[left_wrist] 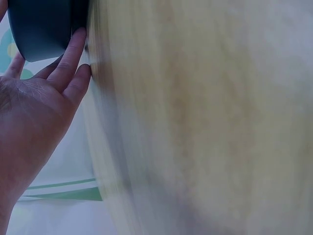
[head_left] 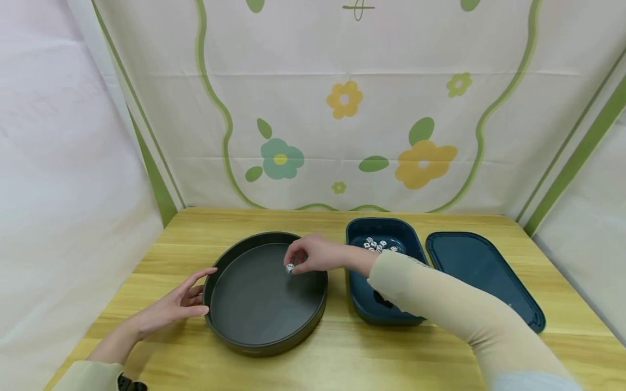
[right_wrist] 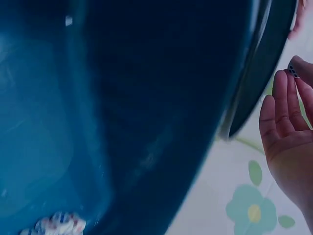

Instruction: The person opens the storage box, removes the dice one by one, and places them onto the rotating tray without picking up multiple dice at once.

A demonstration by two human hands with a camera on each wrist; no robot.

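Between thumb and fingertips, my right hand pinches a white die with dark pips, held over the round dark pan. The same die shows at the fingertips in the right wrist view. My left hand rests at the pan's left side, with the index finger on the rim and the thumb against the outer wall. In the left wrist view the left hand has its fingers extended along the pan's wall. The inside of the pan shows no dice.
Right of the pan stands a deep blue box with several white dice at its far end; the right forearm crosses over it. A flat blue lid lies farther right on the wooden table. A flowered cloth hangs behind.
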